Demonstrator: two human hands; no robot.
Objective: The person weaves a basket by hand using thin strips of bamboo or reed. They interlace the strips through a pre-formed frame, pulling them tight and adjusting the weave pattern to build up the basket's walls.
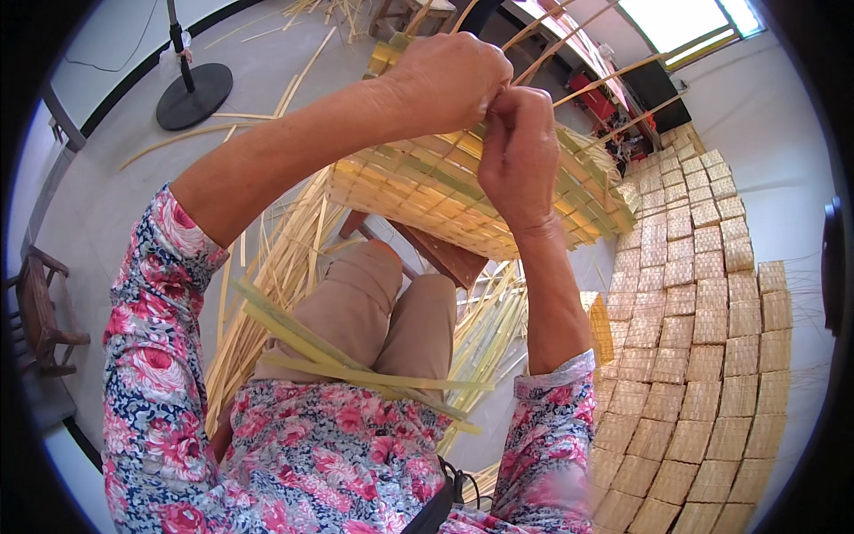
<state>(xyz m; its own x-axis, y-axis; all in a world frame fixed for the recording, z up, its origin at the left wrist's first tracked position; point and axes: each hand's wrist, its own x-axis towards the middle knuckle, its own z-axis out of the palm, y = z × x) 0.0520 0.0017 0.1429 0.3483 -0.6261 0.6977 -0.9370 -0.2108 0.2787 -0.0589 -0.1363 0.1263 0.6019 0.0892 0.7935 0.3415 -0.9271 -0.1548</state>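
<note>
A partly woven bamboo basket [418,191] of yellow and green strips is in front of my knees, with long loose strip ends standing out from its far side. Over its upper edge, my left hand [454,80] and my right hand [525,156] meet with fingertips pinched together. A thin bamboo strip [556,44] runs out from where they meet; the part between my fingers is hidden. Several flat green bamboo strips [356,365] lie across my lap.
Loose bamboo strips [276,267] are heaped beside my legs. A brown wooden stool [436,249] shows under the basket. Rows of finished woven baskets [694,356] cover the floor at right. A round black stand base [194,96] and a wooden chair [49,311] are at left.
</note>
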